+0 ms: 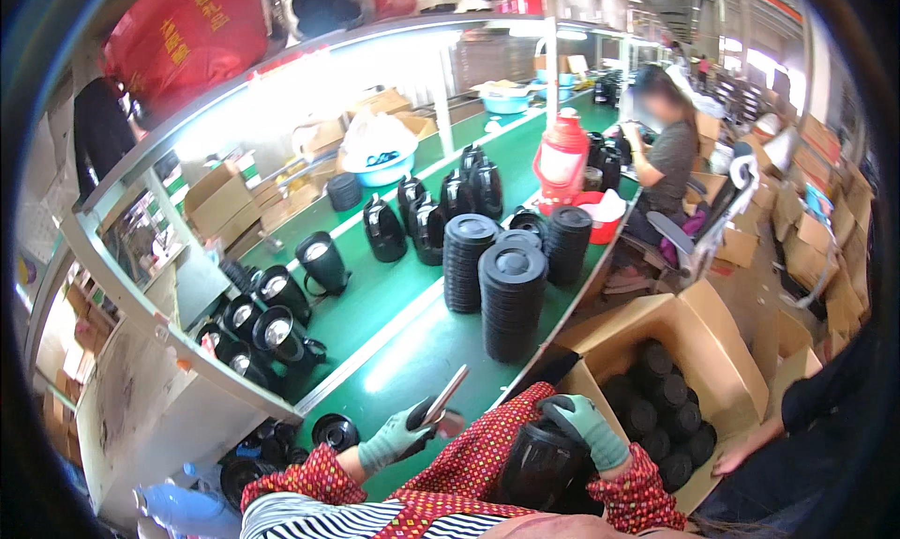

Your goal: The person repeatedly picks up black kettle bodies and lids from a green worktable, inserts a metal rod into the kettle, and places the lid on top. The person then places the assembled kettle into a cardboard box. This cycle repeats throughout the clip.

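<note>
Your left grip (397, 440), gloved, is closed around a slender bar (448, 392) that angles up over the green counter (405, 363). Your right grip (589, 428) is curled onto the top of a black container (538, 468), which is at your lap, close against your red patterned clothing. Stacked black lids (514, 305) stand ahead on the counter; an open cardboard box (727, 342) is to your right.

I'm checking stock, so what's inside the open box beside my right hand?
The cardboard box holds round black parts packed together; whatever lies beneath the top ones is hidden.
</note>
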`<state>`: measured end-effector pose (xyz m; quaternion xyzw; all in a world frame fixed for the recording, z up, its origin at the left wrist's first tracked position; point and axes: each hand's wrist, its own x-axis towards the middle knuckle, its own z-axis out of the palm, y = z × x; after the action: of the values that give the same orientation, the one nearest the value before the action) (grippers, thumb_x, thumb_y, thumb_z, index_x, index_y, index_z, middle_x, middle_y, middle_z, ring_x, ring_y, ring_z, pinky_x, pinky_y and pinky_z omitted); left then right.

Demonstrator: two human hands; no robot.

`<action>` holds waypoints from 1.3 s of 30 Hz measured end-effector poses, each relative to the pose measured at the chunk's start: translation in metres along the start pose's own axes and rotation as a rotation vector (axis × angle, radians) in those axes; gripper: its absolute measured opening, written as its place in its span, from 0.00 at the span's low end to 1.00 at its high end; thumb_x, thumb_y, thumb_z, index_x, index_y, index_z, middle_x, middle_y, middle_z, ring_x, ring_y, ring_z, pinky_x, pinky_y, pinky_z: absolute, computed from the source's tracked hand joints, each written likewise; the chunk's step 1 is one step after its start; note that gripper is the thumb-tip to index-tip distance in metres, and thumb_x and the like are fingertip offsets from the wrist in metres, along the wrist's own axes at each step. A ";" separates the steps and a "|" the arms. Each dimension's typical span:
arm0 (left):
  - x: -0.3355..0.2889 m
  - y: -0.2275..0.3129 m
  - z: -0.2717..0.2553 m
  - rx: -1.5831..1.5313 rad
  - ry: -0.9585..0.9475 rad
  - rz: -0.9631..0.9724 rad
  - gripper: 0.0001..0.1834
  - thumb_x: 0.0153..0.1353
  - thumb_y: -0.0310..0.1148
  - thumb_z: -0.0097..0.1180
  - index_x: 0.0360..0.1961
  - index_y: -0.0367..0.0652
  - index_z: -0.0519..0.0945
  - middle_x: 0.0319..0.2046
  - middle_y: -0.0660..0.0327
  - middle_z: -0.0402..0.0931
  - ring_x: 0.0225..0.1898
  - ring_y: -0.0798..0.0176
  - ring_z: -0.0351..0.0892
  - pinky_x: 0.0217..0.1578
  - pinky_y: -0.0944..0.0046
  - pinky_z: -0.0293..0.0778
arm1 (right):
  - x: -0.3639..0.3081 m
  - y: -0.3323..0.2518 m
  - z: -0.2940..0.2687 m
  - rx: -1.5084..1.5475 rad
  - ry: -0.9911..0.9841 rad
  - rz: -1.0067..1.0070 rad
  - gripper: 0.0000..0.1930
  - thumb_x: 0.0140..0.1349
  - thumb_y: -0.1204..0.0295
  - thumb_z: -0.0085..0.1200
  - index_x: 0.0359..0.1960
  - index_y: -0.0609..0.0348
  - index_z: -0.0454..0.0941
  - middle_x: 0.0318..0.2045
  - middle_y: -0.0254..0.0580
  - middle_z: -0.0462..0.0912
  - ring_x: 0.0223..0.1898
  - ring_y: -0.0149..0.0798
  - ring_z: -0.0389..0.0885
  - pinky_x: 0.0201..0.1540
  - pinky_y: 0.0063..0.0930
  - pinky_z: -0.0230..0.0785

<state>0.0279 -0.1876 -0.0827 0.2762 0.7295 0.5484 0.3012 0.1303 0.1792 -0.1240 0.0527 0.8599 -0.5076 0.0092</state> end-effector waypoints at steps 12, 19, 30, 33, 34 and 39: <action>0.126 0.148 0.036 0.023 -0.265 -0.034 0.32 0.69 0.29 0.64 0.73 0.36 0.69 0.50 0.49 0.83 0.52 0.66 0.80 0.55 0.58 0.76 | 0.051 -0.104 -0.068 -0.493 0.127 -0.661 0.29 0.62 0.62 0.62 0.64 0.64 0.76 0.57 0.55 0.80 0.59 0.62 0.76 0.71 0.60 0.60; 0.143 0.175 0.026 0.054 -0.217 0.270 0.37 0.65 0.31 0.67 0.73 0.33 0.69 0.57 0.51 0.80 0.57 0.61 0.79 0.58 0.59 0.74 | 0.069 -0.019 -0.067 0.301 0.174 -0.429 0.28 0.81 0.53 0.37 0.51 0.70 0.80 0.46 0.51 0.86 0.48 0.42 0.85 0.58 0.35 0.75; 0.168 0.142 0.070 0.259 -0.658 0.764 0.25 0.71 0.45 0.59 0.59 0.35 0.82 0.61 0.43 0.79 0.65 0.37 0.77 0.67 0.38 0.68 | 0.023 0.013 -0.038 0.269 0.101 -0.562 0.13 0.76 0.70 0.50 0.52 0.66 0.81 0.53 0.56 0.81 0.56 0.56 0.80 0.64 0.48 0.69; 0.164 0.127 0.078 0.106 -0.701 0.751 0.19 0.73 0.40 0.56 0.53 0.37 0.86 0.56 0.45 0.83 0.62 0.37 0.79 0.66 0.38 0.69 | 0.012 -0.009 -0.036 0.216 0.119 -0.461 0.14 0.72 0.62 0.50 0.43 0.60 0.83 0.43 0.50 0.81 0.49 0.54 0.76 0.59 0.48 0.67; 0.155 0.121 0.075 0.086 -0.682 0.719 0.18 0.72 0.39 0.56 0.53 0.36 0.86 0.56 0.45 0.83 0.62 0.36 0.80 0.67 0.38 0.69 | 0.004 -0.017 -0.034 0.199 0.148 -0.429 0.14 0.72 0.62 0.50 0.42 0.59 0.83 0.40 0.49 0.80 0.47 0.54 0.76 0.57 0.48 0.67; 0.129 0.121 0.082 -0.086 -0.621 0.599 0.24 0.63 0.27 0.61 0.62 0.38 0.81 0.63 0.47 0.77 0.70 0.38 0.71 0.72 0.42 0.63 | -0.006 -0.025 -0.042 0.122 0.098 -0.404 0.15 0.70 0.59 0.50 0.37 0.56 0.81 0.37 0.45 0.78 0.44 0.51 0.75 0.54 0.47 0.66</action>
<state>0.0112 -0.0113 -0.0007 0.6147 0.4685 0.5325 0.3451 0.1352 0.2034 -0.0812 -0.0955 0.8202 -0.5470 -0.1377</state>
